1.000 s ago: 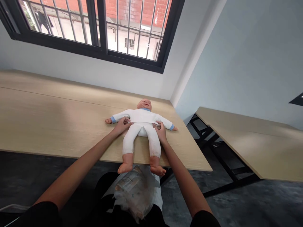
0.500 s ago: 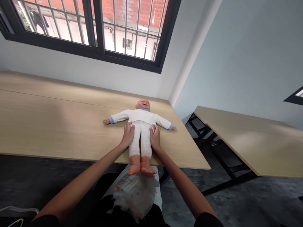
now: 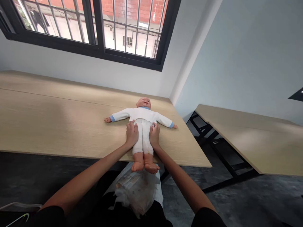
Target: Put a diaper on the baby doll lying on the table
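The pale wooden table (image 3: 71,123) runs under the barred window (image 3: 100,31) as it did a second ago, and a second table (image 3: 255,142) stands off to the right, beyond a gap. On the first table, near its right end, the doll (image 3: 143,114) lies on its back, head toward the window wall and legs toward the person; its arms are spread wide, just as in both earlier views. What has changed is the lower half: a second ago the white trousers (image 3: 147,138) formed an open V, half a second ago only a thin gap was left, and now the two legs lie straight, side by side and touching. A clear plastic bag (image 3: 139,192) sits below the table's near edge (what is inside is too blurred to make out). The left hand (image 3: 132,134) and right hand (image 3: 154,135) were at the hips by the jacket hem; both now hold the outer sides of the thighs, narrow, thumbs on the near side, other fingers partly hidden. The bare feet (image 3: 151,168), formerly well apart, are next to each other past the table edge. The blue cuffs (image 3: 112,118) have stayed put.
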Tool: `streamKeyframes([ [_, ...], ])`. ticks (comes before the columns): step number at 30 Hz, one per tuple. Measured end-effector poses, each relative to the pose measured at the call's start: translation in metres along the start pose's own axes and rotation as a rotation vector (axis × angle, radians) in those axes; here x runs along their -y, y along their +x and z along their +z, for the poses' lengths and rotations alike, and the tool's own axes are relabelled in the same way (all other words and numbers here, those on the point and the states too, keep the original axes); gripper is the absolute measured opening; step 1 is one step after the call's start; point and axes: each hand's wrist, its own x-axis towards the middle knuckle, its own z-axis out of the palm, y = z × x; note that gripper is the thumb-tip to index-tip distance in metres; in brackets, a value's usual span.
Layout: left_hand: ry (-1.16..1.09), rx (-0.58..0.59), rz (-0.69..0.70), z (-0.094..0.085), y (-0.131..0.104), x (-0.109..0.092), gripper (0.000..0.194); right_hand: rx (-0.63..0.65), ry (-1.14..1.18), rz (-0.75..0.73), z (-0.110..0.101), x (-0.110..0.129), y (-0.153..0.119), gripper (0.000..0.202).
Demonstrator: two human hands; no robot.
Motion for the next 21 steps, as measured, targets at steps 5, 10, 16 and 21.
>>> streamKeyframes([
  [5,-0.019,0.035,0.009,-0.008,0.002,0.001,0.032,0.015,0.009,0.030,-0.005,-0.001,0.002,0.036],
  [10,-0.048,0.091,0.008,-0.032,-0.004,0.004,0.031,0.046,0.035,0.091,-0.023,-0.006,-0.003,0.038],
  [16,-0.074,0.115,0.094,-0.082,-0.069,0.005,0.036,0.107,0.067,0.102,-0.075,-0.006,-0.043,0.035],
  [21,-0.009,0.061,0.218,-0.117,-0.142,0.007,0.021,0.315,0.016,0.097,-0.125,0.007,-0.089,0.035],
])
